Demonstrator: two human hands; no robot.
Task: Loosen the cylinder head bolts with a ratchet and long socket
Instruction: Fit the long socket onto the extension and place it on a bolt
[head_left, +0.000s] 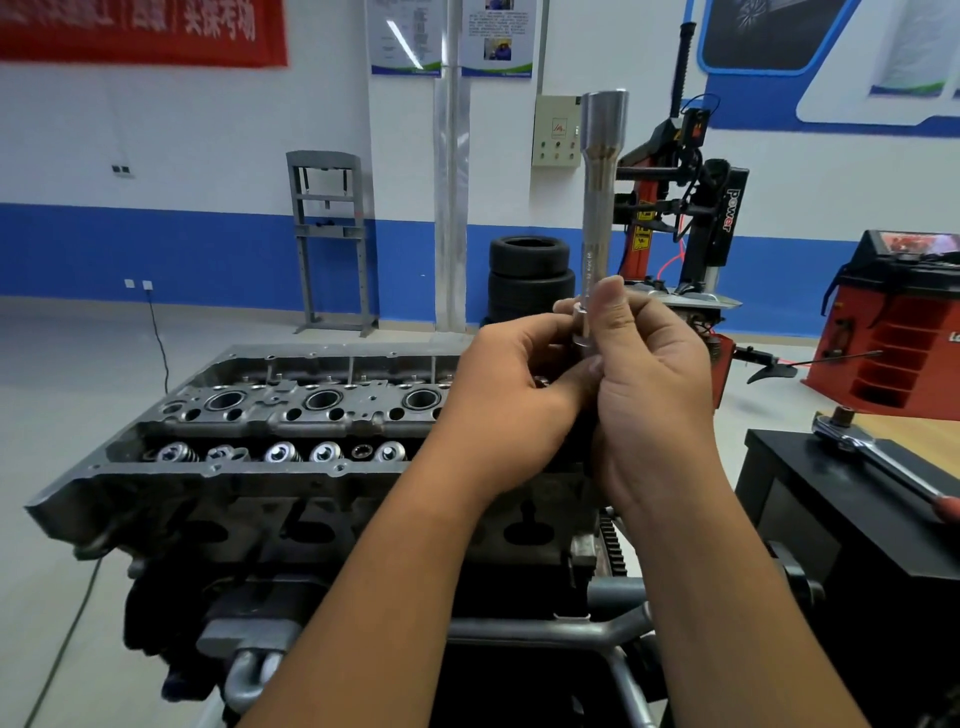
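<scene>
While both of my hands are raised in front of the cylinder head (270, 426), I see the long socket (597, 208) standing upright between them, wide end up. My right hand (649, 395) has its thumb and fingers curled round the socket's lower end; my left hand (514, 400) pinches the same end from the other side. Off to my right, a ratchet (872, 462) lies on the black table (852, 519), well apart from both hands. Behind stand stacked tyres (530, 275) and a tyre changer (691, 208).
</scene>
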